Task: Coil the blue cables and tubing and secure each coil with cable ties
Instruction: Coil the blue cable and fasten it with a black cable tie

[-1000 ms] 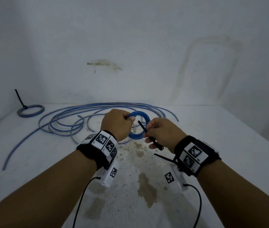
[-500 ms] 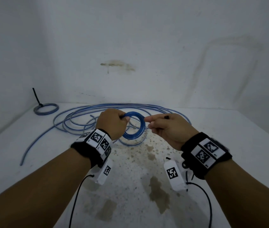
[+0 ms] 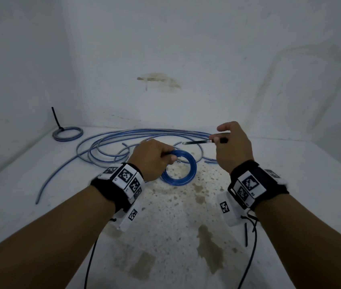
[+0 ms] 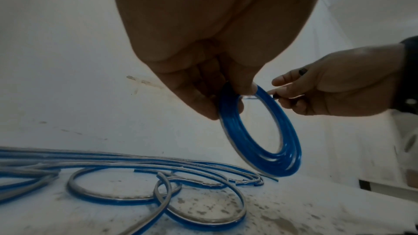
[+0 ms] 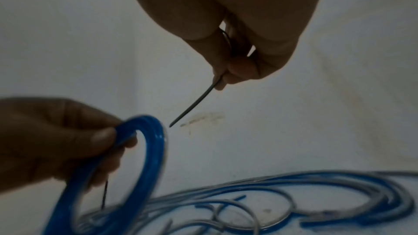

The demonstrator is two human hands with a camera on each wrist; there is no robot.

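Note:
My left hand (image 3: 170,157) grips a small coil of blue tubing (image 3: 183,173) by its upper left edge and holds it tilted above the table. In the left wrist view the coil (image 4: 267,140) hangs from the fingers (image 4: 233,99). My right hand (image 3: 217,139) is raised to the right of the coil and pinches a black cable tie (image 3: 198,142) whose free end points left toward it. In the right wrist view the tie (image 5: 194,103) stops just short of the coil (image 5: 126,167). A thin dark strip (image 5: 104,196) hangs below the left hand's fingers.
Long loose blue cables (image 3: 123,142) lie in wide loops behind the hands. A tied coil (image 3: 67,133) with a black tie sticking up sits at the back left corner. Another black tie (image 3: 246,234) lies near my right wrist. The white table (image 3: 290,205) is stained and walled behind and left.
My right hand has risen up and to the right, away from the coil, with the cable tie now held level. The left hand keeps its grip on the coil.

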